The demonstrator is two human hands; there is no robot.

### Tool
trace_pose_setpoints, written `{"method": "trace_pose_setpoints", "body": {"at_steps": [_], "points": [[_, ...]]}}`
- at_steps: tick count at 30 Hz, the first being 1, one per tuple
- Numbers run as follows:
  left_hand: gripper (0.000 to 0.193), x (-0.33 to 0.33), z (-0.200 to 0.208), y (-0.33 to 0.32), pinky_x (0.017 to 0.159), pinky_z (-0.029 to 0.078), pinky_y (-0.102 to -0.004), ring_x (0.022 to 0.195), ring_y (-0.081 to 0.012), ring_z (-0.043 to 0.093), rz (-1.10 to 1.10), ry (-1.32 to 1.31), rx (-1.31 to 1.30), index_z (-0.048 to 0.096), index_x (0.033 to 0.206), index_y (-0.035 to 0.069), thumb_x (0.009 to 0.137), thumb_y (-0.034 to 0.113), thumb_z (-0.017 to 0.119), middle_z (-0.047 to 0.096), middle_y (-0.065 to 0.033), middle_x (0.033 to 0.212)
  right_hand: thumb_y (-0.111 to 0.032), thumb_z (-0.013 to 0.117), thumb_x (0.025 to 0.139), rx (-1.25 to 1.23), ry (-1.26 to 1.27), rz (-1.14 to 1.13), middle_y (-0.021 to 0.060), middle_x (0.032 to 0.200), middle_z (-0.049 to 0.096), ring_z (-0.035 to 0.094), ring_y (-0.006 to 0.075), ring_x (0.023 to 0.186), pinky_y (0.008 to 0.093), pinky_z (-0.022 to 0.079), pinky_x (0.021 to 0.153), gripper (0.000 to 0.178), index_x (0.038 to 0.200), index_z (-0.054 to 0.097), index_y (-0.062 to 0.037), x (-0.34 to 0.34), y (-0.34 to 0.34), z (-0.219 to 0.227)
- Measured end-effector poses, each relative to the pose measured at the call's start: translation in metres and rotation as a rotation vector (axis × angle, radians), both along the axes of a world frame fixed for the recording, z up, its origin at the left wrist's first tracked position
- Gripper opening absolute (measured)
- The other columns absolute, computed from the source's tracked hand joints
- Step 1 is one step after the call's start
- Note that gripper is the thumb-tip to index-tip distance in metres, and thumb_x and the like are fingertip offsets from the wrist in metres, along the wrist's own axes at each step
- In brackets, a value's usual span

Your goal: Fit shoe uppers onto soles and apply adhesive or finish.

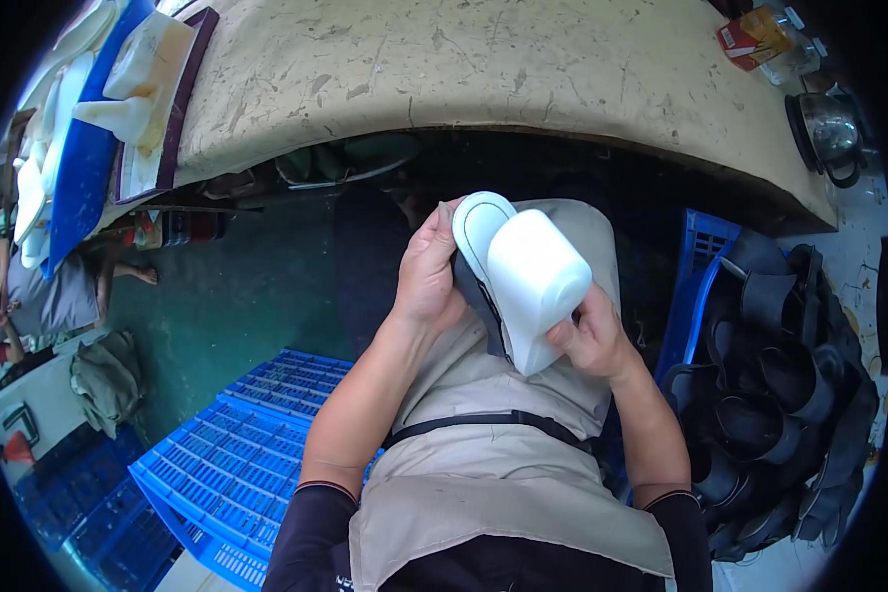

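I hold a white plastic shoe last [528,276] over my lap, with a dark shoe upper [479,301] partly wrapped around it. My left hand [426,271] grips the upper and the last's flat sole edge from the left. My right hand [594,340] clasps the last's lower right end, thumb pressed on the white surface. A beige apron [483,434] covers my lap below both hands.
A worn beige worktable [483,69] arcs across the top. Blue crates [232,454] lie at my lower left. A pile of black shoe uppers [779,395] fills a blue crate [699,266] on my right. White lasts [138,94] lie on a board at top left, where another person sits.
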State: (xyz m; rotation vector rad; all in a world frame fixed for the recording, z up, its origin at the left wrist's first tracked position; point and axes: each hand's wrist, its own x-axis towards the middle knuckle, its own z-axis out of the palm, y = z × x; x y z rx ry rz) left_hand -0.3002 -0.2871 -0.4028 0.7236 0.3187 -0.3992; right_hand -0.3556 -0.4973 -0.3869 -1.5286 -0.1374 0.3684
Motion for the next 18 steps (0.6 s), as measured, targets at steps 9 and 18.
{"method": "trace_pose_setpoints", "body": {"at_steps": [9, 18], "points": [[0.043, 0.001, -0.003, -0.003, 0.083, 0.056, -0.0288, 0.094, -0.0134, 0.065, -0.001, 0.010, 0.016, 0.060, 0.126, 0.002, 0.107, 0.040, 0.051, 0.067, -0.0092, 0.110, -0.050, 0.076, 0.089, 0.067, 0.110, 0.080, 0.0199, 0.118, 0.068, 0.067, 0.0308, 0.102, 0.0388, 0.052, 0.091, 0.079, 0.141, 0.050, 0.0043, 0.014, -0.002, -0.013], [0.040, 0.001, -0.009, 0.004, 0.080, 0.056, -0.0276, 0.092, -0.0126, 0.065, -0.023, -0.013, -0.008, 0.061, 0.125, 0.002, 0.108, 0.037, 0.051, 0.068, -0.0091, 0.107, -0.053, 0.074, 0.089, 0.049, 0.139, 0.103, 0.0200, 0.116, 0.069, 0.068, 0.0305, 0.097, 0.0374, 0.053, 0.088, 0.079, 0.138, 0.052, 0.0049, 0.016, 0.003, -0.015]]}}
